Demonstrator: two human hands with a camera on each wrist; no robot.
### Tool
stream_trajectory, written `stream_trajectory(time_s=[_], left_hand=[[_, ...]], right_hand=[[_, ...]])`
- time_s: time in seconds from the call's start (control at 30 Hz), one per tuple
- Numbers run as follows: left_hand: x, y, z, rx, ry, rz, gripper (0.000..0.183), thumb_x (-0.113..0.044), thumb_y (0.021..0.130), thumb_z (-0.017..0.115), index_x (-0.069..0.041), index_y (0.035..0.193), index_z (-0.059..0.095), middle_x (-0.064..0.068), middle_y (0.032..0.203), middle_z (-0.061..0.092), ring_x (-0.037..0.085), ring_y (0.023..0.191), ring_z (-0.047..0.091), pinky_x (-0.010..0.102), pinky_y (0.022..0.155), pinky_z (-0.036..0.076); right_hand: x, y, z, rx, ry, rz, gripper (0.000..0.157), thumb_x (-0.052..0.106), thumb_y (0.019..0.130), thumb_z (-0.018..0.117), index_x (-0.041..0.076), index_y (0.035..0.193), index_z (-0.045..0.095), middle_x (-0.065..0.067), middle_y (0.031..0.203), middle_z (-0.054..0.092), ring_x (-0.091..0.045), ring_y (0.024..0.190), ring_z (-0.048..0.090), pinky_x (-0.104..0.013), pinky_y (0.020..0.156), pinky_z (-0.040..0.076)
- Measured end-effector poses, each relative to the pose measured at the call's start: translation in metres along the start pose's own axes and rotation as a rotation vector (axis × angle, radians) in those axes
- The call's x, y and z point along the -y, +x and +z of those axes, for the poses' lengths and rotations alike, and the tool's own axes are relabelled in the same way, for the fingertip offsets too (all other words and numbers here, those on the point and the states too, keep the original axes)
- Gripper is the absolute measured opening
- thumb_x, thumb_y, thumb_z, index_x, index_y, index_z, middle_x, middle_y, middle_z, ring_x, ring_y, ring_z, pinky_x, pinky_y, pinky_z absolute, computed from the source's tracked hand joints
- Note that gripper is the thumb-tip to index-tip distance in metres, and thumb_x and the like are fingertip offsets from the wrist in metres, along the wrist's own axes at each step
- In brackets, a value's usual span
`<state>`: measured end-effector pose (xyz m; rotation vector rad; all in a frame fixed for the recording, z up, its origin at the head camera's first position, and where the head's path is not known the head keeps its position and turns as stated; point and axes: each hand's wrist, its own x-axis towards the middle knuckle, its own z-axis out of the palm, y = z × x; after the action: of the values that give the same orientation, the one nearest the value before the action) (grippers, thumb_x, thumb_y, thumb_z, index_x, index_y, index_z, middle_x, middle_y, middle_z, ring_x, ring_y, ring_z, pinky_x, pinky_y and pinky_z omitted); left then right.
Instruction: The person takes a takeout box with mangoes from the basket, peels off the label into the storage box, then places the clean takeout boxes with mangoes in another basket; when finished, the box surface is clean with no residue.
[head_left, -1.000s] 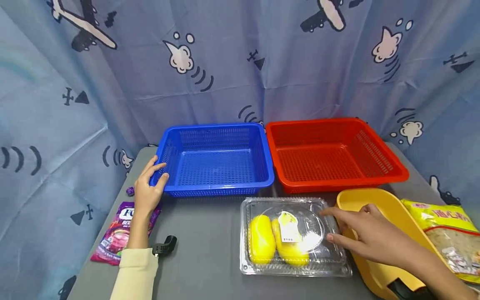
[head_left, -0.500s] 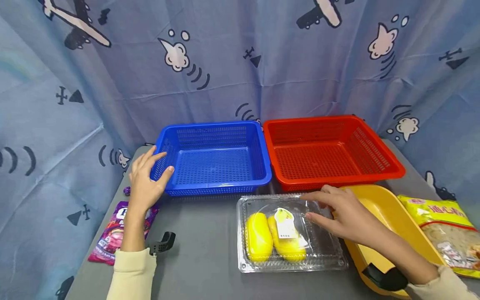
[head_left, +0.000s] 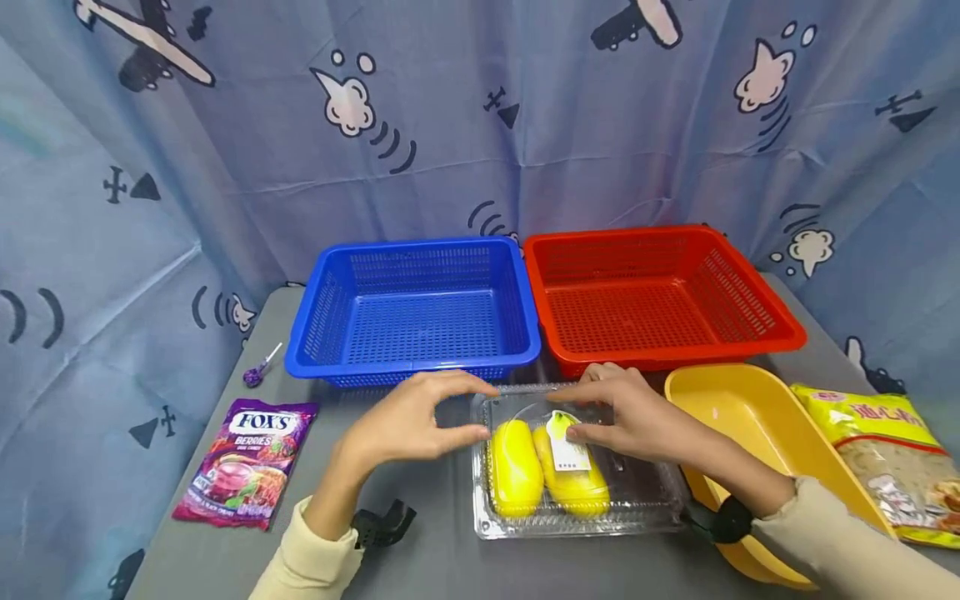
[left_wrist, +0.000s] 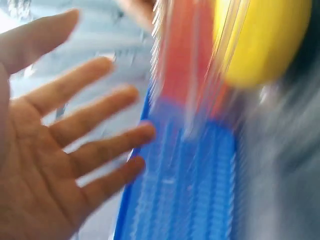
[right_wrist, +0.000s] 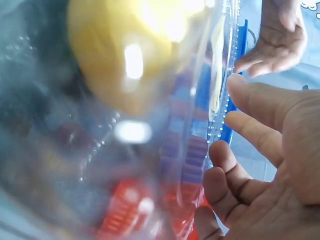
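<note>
Fingers (left_wrist: pixel 92 115) are loosely spread on both hands. Left of them lies a Fox's Berries candy bag (head_left: pixel 247 462); the left hand (head_left: pixel 408 421) hovers beside a clear clamshell (head_left: pixel 525 531) of mangoes (head_left: pixel 517 467). The right hand (head_left: pixel 633 412) hangs over its lid, touching or not I can't tell, a yellow tub (head_left: pixel 757 417) just right of those fingers.
</note>
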<state>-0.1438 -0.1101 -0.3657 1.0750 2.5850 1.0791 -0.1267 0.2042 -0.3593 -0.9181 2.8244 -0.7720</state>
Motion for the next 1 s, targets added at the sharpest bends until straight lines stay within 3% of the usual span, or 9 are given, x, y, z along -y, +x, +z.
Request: stream_trajectory(time_s=[0.13, 0.37, 0.5, 0.73, 1.0], left_hand=[[-0.001, 0.009, 0.020, 0.149, 0.025, -0.035, 0.060, -0.045, 0.090, 0.073, -0.024, 0.145, 0.058, -0.007, 0.162, 0.042, 0.022, 0.152, 0.037, 0.056, 0.122, 0.031], [0.014, 0.016, 0.039, 0.183, 0.019, -0.070, 0.077, -0.055, 0.085, 0.077, -0.034, 0.153, 0.047, -0.008, 0.172, 0.016, 0.032, 0.156, 0.024, 0.064, 0.121, 0.026], [0.016, 0.017, 0.042, 0.203, -0.012, -0.116, 0.078, -0.059, 0.084, 0.075, -0.042, 0.154, 0.043, -0.003, 0.173, 0.014, 0.037, 0.155, 0.024, 0.068, 0.118, 0.027], [0.018, 0.018, 0.045, 0.236, -0.097, -0.162, 0.076, -0.059, 0.085, 0.074, -0.053, 0.152, 0.038, -0.001, 0.172, 0.019, 0.030, 0.153, 0.032, 0.063, 0.114, 0.037], [0.018, 0.018, 0.045, 0.240, -0.115, -0.160, 0.076, -0.055, 0.086, 0.075, -0.050, 0.153, 0.038, 0.000, 0.171, 0.020, 0.032, 0.151, 0.035, 0.063, 0.113, 0.039]], right_hand=[[-0.003, 0.006, 0.005, 0.014, -0.014, 0.008, 0.048, 0.024, 0.079, 0.088, 0.022, 0.125, 0.075, 0.012, 0.084, 0.058, -0.009, 0.080, 0.047, -0.035, 0.072, 0.025], [-0.006, 0.004, 0.007, 0.041, -0.050, -0.064, 0.042, 0.025, 0.083, 0.084, 0.022, 0.125, 0.075, 0.009, 0.082, 0.054, -0.006, 0.076, 0.042, -0.033, 0.070, 0.023], [-0.007, 0.003, 0.006, 0.053, 0.013, -0.031, 0.038, 0.022, 0.082, 0.085, 0.024, 0.119, 0.077, 0.011, 0.082, 0.055, -0.008, 0.077, 0.044, -0.035, 0.071, 0.023], [-0.008, 0.004, 0.009, 0.007, 0.110, 0.035, 0.028, 0.011, 0.080, 0.086, 0.028, 0.100, 0.077, 0.016, 0.088, 0.064, -0.011, 0.084, 0.053, -0.038, 0.075, 0.023], [-0.004, 0.002, 0.015, -0.076, 0.143, 0.009, 0.025, 0.004, 0.085, 0.080, 0.027, 0.091, 0.071, 0.016, 0.081, 0.056, -0.005, 0.079, 0.048, -0.040, 0.078, 0.020]])
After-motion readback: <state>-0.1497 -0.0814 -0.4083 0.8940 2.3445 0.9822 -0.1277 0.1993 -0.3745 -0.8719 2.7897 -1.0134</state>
